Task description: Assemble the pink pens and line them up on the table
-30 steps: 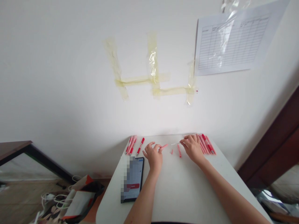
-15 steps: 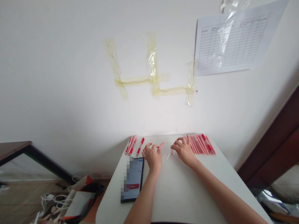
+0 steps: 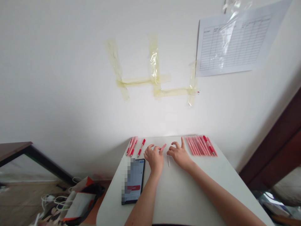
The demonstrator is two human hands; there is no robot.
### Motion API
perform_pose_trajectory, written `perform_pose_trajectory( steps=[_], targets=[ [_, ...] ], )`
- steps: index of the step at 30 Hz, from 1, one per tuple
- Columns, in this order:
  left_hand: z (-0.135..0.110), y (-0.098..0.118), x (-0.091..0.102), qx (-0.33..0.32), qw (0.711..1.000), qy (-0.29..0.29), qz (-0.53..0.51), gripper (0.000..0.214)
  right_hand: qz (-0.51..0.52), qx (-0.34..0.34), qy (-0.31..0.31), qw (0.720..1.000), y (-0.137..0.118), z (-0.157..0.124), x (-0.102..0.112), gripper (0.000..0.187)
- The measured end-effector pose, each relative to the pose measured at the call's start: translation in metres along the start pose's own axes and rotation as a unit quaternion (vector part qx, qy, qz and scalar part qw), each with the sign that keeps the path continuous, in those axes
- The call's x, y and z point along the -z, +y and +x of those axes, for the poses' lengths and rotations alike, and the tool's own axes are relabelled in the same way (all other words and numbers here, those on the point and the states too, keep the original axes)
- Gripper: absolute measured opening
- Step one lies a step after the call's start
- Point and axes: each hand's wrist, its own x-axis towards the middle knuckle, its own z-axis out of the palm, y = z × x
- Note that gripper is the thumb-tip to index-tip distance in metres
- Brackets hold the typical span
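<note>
My left hand (image 3: 154,159) is closed in a pinch on a short pink pen piece (image 3: 164,146), probably a cap or barrel, which points up and to the right. Close beside it, my right hand (image 3: 179,157) pinches a thin whitish stick (image 3: 168,162) that looks like a pen refill, its lower end pointing down at the table. The right index finger is raised. To the right of that hand lies a row of several pink pens (image 3: 196,146) with a red pen (image 3: 208,145) among them. Left of my left hand lies a single red pen (image 3: 141,148).
A small group of red and pink pens (image 3: 132,147) lies at the white table's (image 3: 183,194) far left corner. A phone (image 3: 137,185) rests beside my left forearm. Bags (image 3: 80,201) stand on the floor at left. The wall (image 3: 70,94) carries yellowed tape and a paper sheet (image 3: 232,44).
My right hand has moved left toward my left hand, carrying the thin stick, which now points more steeply down. My left hand has barely shifted.
</note>
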Motion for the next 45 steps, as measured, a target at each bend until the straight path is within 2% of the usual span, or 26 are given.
perform_pose_trajectory(
  steps=[8,13,19,33,45],
  targets=[
    [0.000,-0.002,-0.002,0.003,1.000,0.001,0.005,0.012,0.017,-0.011,-0.013,1.000,0.000,0.000,-0.001,0.018],
    [0.001,-0.003,0.000,0.006,1.000,0.002,0.000,0.013,0.053,-0.020,0.005,0.998,-0.001,-0.005,0.010,0.018],
    [0.003,0.001,0.008,0.026,1.000,-0.006,0.003,0.013,0.094,0.018,-0.022,0.995,-0.002,-0.013,0.021,0.019],
    [0.003,0.000,0.005,0.023,1.000,-0.005,-0.002,0.014,0.050,-0.023,0.001,0.999,0.004,-0.004,0.000,0.013],
    [0.003,-0.002,0.004,0.019,1.000,-0.002,-0.002,0.013,0.049,-0.036,0.020,0.998,0.005,-0.006,0.004,0.013]
  ],
)
